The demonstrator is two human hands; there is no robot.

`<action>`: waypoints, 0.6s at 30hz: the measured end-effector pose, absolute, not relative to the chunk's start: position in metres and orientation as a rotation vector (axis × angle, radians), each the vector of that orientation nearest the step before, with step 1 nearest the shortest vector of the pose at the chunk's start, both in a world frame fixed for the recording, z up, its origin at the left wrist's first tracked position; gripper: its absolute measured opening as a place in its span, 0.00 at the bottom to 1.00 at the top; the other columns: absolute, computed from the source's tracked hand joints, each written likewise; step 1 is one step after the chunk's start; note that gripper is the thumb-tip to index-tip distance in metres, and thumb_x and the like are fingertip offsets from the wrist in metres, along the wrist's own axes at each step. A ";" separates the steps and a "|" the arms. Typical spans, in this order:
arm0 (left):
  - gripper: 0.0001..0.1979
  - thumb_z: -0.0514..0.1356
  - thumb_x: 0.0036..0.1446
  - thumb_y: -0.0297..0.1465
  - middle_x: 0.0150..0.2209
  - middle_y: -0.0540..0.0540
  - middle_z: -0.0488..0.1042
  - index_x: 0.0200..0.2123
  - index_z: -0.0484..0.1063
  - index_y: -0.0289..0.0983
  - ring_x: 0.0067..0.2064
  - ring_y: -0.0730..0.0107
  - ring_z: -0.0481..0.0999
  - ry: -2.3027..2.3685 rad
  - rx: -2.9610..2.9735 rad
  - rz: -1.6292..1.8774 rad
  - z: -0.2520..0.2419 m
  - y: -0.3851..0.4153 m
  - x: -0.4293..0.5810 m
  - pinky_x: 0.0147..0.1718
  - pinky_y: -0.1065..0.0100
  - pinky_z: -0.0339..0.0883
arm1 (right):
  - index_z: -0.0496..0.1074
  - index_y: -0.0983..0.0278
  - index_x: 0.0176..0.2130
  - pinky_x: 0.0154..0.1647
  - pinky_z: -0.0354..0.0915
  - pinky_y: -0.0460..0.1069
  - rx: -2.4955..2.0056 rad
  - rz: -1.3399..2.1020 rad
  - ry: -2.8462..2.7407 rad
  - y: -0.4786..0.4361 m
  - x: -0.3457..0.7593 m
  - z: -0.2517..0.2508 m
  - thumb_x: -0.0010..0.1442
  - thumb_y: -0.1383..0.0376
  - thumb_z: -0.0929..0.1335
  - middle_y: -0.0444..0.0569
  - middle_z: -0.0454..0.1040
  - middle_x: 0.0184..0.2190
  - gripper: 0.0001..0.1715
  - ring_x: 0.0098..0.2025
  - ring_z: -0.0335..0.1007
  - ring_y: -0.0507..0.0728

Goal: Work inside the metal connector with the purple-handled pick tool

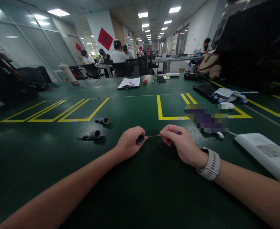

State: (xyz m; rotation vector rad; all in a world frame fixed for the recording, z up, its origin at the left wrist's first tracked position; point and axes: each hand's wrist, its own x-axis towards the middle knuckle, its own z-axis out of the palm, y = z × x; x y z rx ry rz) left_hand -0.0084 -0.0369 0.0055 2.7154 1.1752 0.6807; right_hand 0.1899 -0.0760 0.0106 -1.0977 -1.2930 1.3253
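My left hand [130,141] is closed around a dark metal cylindrical part [140,139], its hollow round end facing me. In my right hand [175,140] is a slim screwdriver [154,136], gripped near the shaft, with the end of its purplish handle showing above the fingers. Its thin shaft points left and reaches the side of the part; whether the tip is seated there I cannot tell. Just below the shaft, a tiny ring [160,147] lies on the green table [130,197]. To the left lie two similar metal parts [104,121] with narrow ends pointing left.
Yellow tape [160,108] marks boxes on the table. At right are a blurred purple object [204,119], a white mouse [226,105], a cloth [229,95] and a white device [264,152]. A clipboard [129,83] and phone [161,79] lie farther back; people sit beyond.
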 end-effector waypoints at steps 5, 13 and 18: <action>0.05 0.56 0.54 0.29 0.26 0.51 0.66 0.27 0.63 0.36 0.27 0.73 0.65 1.122 2.716 0.639 0.005 -0.036 -0.006 0.26 0.72 0.57 | 0.68 0.65 0.23 0.23 0.52 0.46 -1.053 1.428 -1.141 -0.077 0.186 0.010 0.53 0.63 0.67 0.40 0.63 0.19 0.10 0.21 0.56 0.48; 0.06 0.58 0.53 0.30 0.27 0.51 0.66 0.27 0.63 0.36 0.29 0.72 0.66 1.267 2.597 0.811 0.002 -0.033 -0.009 0.27 0.71 0.58 | 0.68 0.64 0.26 0.22 0.56 0.46 -1.102 1.467 -1.026 -0.077 0.189 0.016 0.53 0.63 0.67 0.41 0.66 0.20 0.08 0.22 0.59 0.49; 0.08 0.60 0.51 0.31 0.27 0.50 0.66 0.26 0.62 0.36 0.30 0.69 0.65 1.500 2.501 1.013 0.002 -0.029 -0.012 0.28 0.68 0.59 | 0.70 0.64 0.34 0.43 0.64 0.54 -1.064 1.528 -1.184 -0.078 0.183 0.012 0.56 0.61 0.67 0.47 0.72 0.33 0.08 0.38 0.69 0.55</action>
